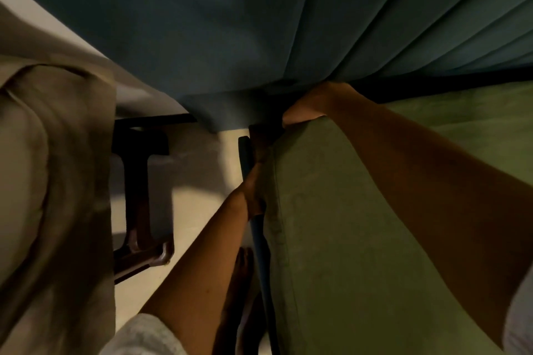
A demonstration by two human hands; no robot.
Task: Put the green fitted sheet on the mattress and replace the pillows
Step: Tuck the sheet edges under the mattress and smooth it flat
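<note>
- Fingers of your right hand [305, 106] curl over the far corner of the green fitted sheet [375, 225], gripping it; your left hand [255, 187] pinches its side hem just below.
- Sheet lies stretched over the mattress, directly under both forearms.
- Risk, as I judge it: the corner may spring back off if either grip slackens before it's tucked.
- Dim light hides your fingertips; the blue curtain [230, 23] behind them covers the bed's edge, and no pillows show.

dim teal curtain [230, 23], pale floor [196, 181]
</note>
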